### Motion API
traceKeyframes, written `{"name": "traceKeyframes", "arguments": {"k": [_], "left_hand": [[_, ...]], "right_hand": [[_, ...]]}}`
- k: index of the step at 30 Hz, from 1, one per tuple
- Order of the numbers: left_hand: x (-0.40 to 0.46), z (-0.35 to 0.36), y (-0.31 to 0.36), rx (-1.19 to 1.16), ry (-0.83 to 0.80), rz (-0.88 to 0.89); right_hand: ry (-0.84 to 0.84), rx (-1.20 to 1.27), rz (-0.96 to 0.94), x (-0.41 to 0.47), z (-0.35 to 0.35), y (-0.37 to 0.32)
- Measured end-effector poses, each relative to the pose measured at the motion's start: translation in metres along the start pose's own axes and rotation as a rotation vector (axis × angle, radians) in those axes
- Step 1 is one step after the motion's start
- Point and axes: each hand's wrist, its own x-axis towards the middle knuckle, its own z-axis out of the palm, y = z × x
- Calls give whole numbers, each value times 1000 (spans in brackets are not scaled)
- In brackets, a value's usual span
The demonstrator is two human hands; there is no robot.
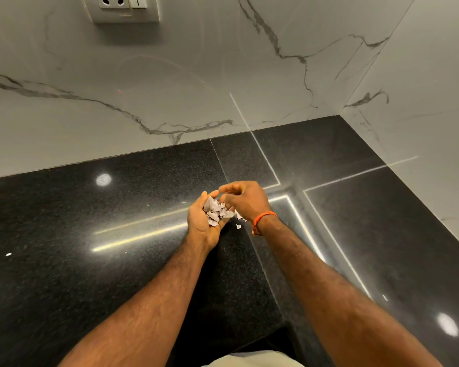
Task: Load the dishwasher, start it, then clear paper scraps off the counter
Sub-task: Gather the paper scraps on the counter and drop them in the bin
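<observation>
My left hand is cupped palm-up above the black granite counter, holding a small heap of torn white paper scraps. Right beside it, my right hand hovers over the heap with its fingers curled and fingertips drawn together at the scraps; whether they pinch a piece is hidden. An orange thread band circles the right wrist. A loose paper scrap lies on the counter just below the hands, and another tiny fleck lies nearer to me.
White marble-pattern walls close the counter at the back and on the right, meeting in a corner. A wall socket plate sits high at the left. The counter's front edge runs close to my body at the bottom.
</observation>
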Motion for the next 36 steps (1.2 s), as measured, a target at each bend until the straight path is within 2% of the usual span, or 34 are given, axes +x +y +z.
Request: {"name": "traceKeyframes", "arguments": {"k": [2, 4, 6, 9, 15, 21, 24, 28, 30, 32, 34, 36], "left_hand": [[-2, 1, 1, -21, 16, -5], [-2, -3, 4, -34, 22, -3], [-4, -9, 7, -36, 24, 3], [-9, -19, 13, -30, 23, -2], [-22, -33, 27, 12, -22, -26], [-33, -48, 27, 81, -61, -43], [-40, -53, 23, 98, -65, -58], [-40, -54, 23, 91, -81, -68], [-41, -52, 20, 110, -78, -77], [-41, -50, 16, 120, -81, -84], [-41, -47, 13, 113, -106, -95], [-42, -44, 12, 85, -103, -109]], "right_hand": [[169, -113, 2, 2, -8, 9], [238, -283, 56, 5, -16, 27], [149, -452, 92, 3, -14, 42], [2, -777, -51, -9, 7, 56], [6, -1032, -155, -49, 40, 59], [146, -979, -129, -76, 55, 49], [182, -920, -15, -76, 53, 42], [304, -534, 221, -67, 45, 23], [318, -291, 219, -67, 46, 10], [239, -88, 167, -71, 52, -5], [214, -36, 116, -73, 59, -10], [297, -80, 102, -66, 58, -2]]}}
